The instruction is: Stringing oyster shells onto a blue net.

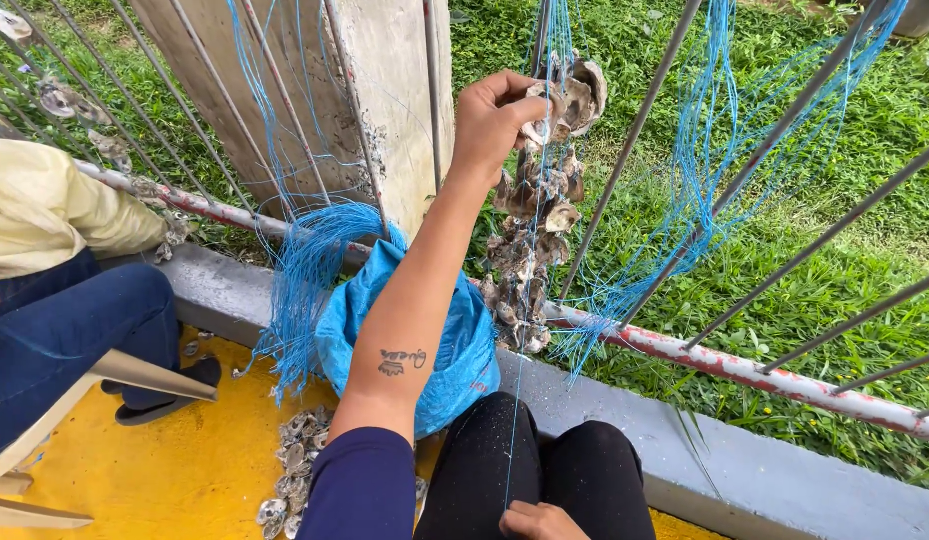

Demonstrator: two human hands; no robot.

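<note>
My left hand (492,118) is raised to the railing and grips the top oyster shell (574,95) of a hanging string of shells (529,255). The cluster dangles between the metal bars, down to the lower rail. A thin blue string (511,430) runs from the shells straight down to my right hand (540,521). That hand rests closed by my knees at the bottom edge and seems to pinch the string. My legs are in black trousers, and my left arm has a navy sleeve.
A blue bag (454,340) sits against the grey kerb (704,460). Loose shells (294,465) lie on the yellow floor. Bundles of blue string (309,270) hang from the slanted railing bars (634,130). Another person's jeans-clad leg (74,320) is at left, and grass lies beyond the railing.
</note>
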